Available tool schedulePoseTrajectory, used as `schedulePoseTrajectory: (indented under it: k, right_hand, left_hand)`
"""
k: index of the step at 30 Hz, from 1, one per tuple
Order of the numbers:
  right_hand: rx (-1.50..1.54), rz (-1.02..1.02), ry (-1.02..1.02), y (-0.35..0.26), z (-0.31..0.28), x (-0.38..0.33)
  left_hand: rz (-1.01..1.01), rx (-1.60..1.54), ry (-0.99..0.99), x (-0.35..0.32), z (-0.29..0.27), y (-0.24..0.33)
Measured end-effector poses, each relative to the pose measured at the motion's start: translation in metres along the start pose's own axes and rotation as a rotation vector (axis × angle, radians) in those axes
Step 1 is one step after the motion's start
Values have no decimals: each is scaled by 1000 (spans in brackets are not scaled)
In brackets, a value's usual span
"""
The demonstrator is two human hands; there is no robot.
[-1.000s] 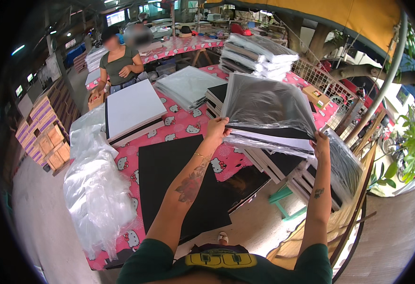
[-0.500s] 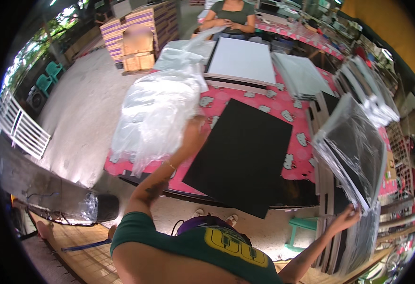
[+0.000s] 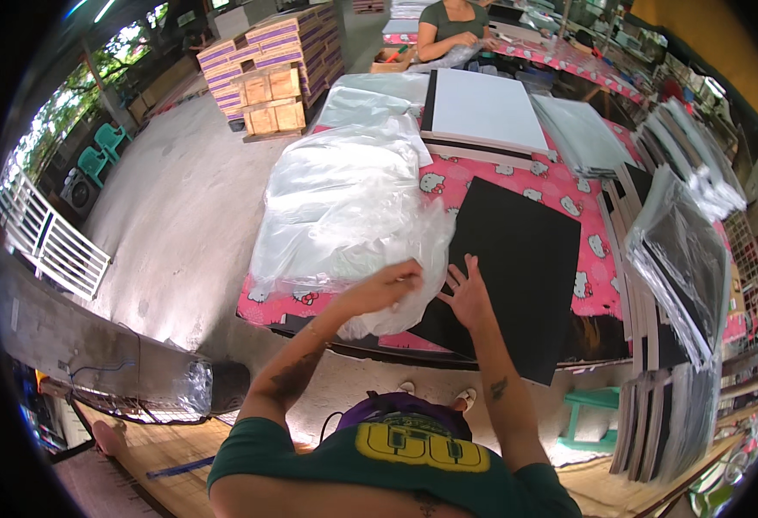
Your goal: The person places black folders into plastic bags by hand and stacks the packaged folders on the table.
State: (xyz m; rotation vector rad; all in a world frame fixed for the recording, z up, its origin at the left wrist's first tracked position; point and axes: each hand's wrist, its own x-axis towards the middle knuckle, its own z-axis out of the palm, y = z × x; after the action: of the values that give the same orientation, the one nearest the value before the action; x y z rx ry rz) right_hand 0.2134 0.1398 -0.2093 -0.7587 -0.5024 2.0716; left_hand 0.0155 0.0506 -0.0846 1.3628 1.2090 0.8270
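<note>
A flat black board (image 3: pixel 517 259) lies slanted on the table, its near corner jutting past the front edge. To its left rests a pile of clear plastic bags (image 3: pixel 336 198). My left hand (image 3: pixel 387 287) is closed on the near edge of a loose, crumpled plastic bag (image 3: pixel 426 246), which reaches over the board's left edge. Close by, at the board's left side, my right hand (image 3: pixel 468 295) has its fingers spread and holds nothing. Whether its fingertips touch the bag or the board, I cannot tell.
Plastic-wrapped boards (image 3: pixel 677 259) lean in stacks at the right. A white-topped stack (image 3: pixel 487 108) and flat plastic-wrapped sheets (image 3: pixel 582 134) lie at the table's far side. A person (image 3: pixel 452 34) handles plastic beyond them. A green stool (image 3: pixel 590 414) stands below the table's right front.
My right hand has let go of the wrapped board at the right and come to the middle. My left hand has drawn the plastic bag nearer to me. The whole view has shifted.
</note>
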Motion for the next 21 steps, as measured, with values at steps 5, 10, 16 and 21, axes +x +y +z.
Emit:
schedulePoseTrajectory:
  k: [5, 10, 16, 21]
  right_hand:
    - [-79, -127, -287, -12, 2, -22]
    - [86, -186, -64, -51, 42, -59]
    - [-39, -75, -31, -6, -15, -47]
    - [-106, -229, 107, 2, -12, -76]
  left_hand:
    - [121, 56, 304, -22, -62, -44]
    - [58, 234, 304, 10, -98, -80]
    - [547, 1023, 925, 54, -47, -55]
    - [410, 458, 361, 32, 90, -65]
